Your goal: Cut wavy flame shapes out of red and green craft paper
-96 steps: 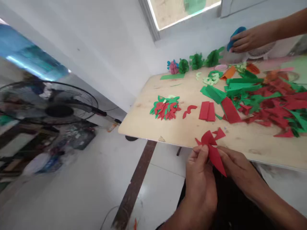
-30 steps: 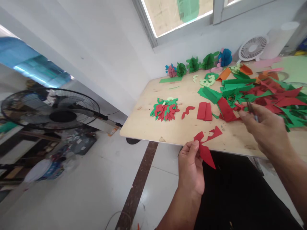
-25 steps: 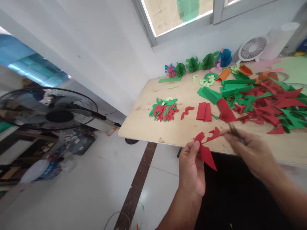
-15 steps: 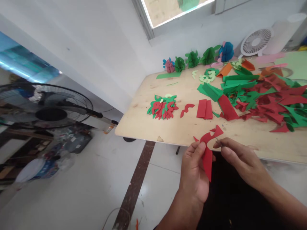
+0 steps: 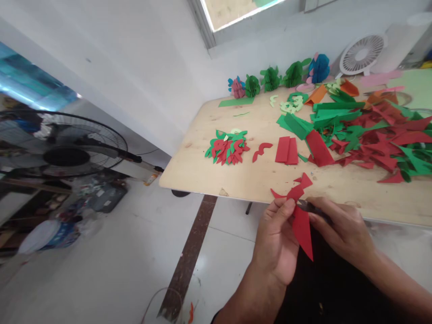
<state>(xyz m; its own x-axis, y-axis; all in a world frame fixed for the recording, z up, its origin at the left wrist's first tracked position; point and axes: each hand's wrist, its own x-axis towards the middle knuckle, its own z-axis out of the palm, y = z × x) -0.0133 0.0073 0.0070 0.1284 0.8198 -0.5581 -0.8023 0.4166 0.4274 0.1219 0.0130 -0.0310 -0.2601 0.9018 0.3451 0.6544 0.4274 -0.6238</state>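
Observation:
Pinched between the thumb and fingers of my left hand (image 5: 278, 225) is a piece of red paper (image 5: 303, 231), partly cut, its long pointed end hanging down. My right hand (image 5: 342, 225) is closed round a pair of dark-handled scissors (image 5: 312, 209), whose blades meet the red paper just beside my left thumb. Beyond my hands, at the table's near edge, lie red paper scraps (image 5: 305, 180). Further back rest folded red paper pieces (image 5: 286, 150), a curved red cutout (image 5: 262, 152) and a pile of red and green cutouts (image 5: 226, 148).
Red and green offcuts (image 5: 378, 139) heap over the right of the wooden table (image 5: 195, 157). Paper honeycomb figures (image 5: 272, 79) line the wall near a small white fan (image 5: 362, 54). A large black floor fan (image 5: 67, 155) stands left of the table.
The scissors have come in closer to my left thumb, with the blades now at the paper. The red paper has turned, its lower point swinging to the right.

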